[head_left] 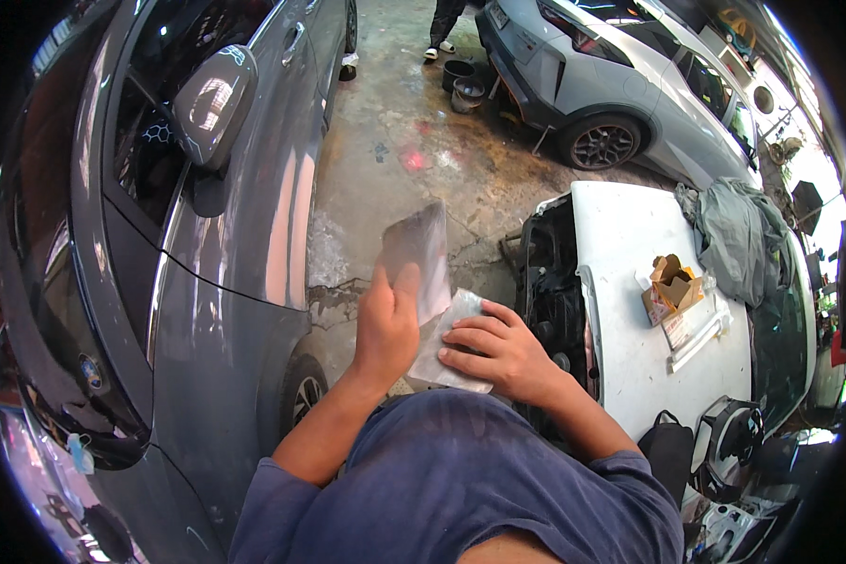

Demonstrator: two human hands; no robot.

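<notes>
The left hand (386,324) is closed in a pinch on the upper part of a clear plastic bag (421,252), whose top corner stands up above the knuckles, blurred and see-through against the concrete floor (395,141). The right hand (498,352) has its fingers curled over the lower, whitish part of the same bag, gripping it just beside the left hand, so the bag is stretched between the two hands in front of the person's blue shirt (461,470). Taking the bag as the landmark: to its left stands a grey car (244,244) with its side mirror (211,103) up and to the left. To the right of the bag lies a white car bonnet (630,310), and on it, well apart from the bag, sits a small open brown cardboard box (675,287) with its flaps up, touching a flat white packet (679,331) bearing a small label with red print. Further right, a grey-green cloth (738,235) is heaped at the bonnet's far edge. Above and right of the bag is a silver car (620,85), with two dark round buckets (462,83) on the floor near its bumper and another person's feet (439,45) at the top.
</notes>
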